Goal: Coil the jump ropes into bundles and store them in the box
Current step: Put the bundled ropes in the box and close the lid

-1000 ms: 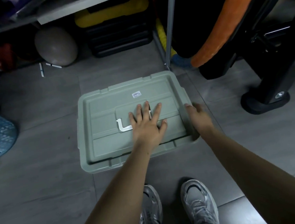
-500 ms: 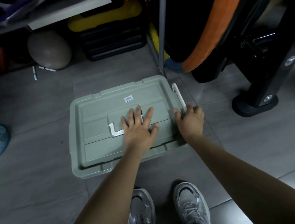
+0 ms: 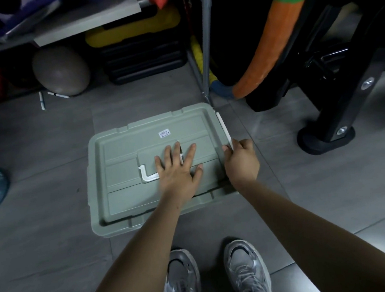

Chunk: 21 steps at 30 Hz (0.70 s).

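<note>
Pressing box [image 3: 126, 197] lid, left hand [image 3: 177, 170] (sticker [image 3: 164, 133] unreadable).

It is dim in here, a grey-green gloom over everything. The brightest patch lies on the floor tiles [image 3: 266, 126] toward three o'clock, a soft sheen that suggests light coming in from the right. A fainter gleam sits on the tiles at five o'clock. Toward eleven and twelve o'clock the space under the shelf [image 3: 90, 27] sinks into near black, and details there are lost. The forearms throw only weak, soft-edged shadows. The left hand [image 3: 177, 167] is slightly smeared by motion, its fingertips hazy. Straight lines bow near the edges: the metal post [image 3: 206, 41] at one o'clock leans, and the corners stretch.
</note>
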Available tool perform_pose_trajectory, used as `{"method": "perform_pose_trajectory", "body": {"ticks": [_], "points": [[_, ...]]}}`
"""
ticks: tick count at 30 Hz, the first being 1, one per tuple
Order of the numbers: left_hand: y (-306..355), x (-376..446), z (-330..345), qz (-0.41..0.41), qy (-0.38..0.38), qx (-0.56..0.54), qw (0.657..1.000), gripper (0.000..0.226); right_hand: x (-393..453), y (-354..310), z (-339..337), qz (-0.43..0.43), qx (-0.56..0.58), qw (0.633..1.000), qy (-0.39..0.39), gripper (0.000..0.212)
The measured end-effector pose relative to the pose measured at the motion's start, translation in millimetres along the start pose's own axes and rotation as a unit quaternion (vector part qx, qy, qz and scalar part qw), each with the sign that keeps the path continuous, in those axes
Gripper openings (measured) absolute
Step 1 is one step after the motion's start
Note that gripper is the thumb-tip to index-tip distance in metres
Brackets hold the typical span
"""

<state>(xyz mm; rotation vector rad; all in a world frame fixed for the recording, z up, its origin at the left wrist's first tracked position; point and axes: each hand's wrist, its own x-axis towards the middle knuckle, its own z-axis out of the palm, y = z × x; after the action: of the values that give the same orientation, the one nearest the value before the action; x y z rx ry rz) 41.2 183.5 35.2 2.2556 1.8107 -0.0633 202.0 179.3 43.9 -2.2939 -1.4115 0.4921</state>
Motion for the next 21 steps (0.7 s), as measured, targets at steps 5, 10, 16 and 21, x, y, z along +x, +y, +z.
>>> {"method": "perform_pose_trajectory", "body": {"ticks": [5,10,16,21], "points": [[1.1,-3.7,-5.0,0.006,-0.018,0.015,1.000,0.059,-19.2,-1.3,0.4,-0.060,-0.101,0.992,-0.038,0.057],[-12.9,-6.7,-33.5,0.033,-0.036,-0.074,0.996,0.059,-38.7,-28.6,1.2,-0.216,-0.163,0.962,-0.030,0.062],[-71.8,-28.4,-90.8,0.021,-0.030,-0.035,0.999,0.051,-50.9,-92.2,18.0,-0.318,-0.195,0.921,-0.115,0.058],[-131.8,-51.7,-68.0,-0.156,0.086,-0.083,0.980,0.050,-59.9,-119.1,57.3,-0.374,-0.164,0.896,-0.175,0.065]]}}
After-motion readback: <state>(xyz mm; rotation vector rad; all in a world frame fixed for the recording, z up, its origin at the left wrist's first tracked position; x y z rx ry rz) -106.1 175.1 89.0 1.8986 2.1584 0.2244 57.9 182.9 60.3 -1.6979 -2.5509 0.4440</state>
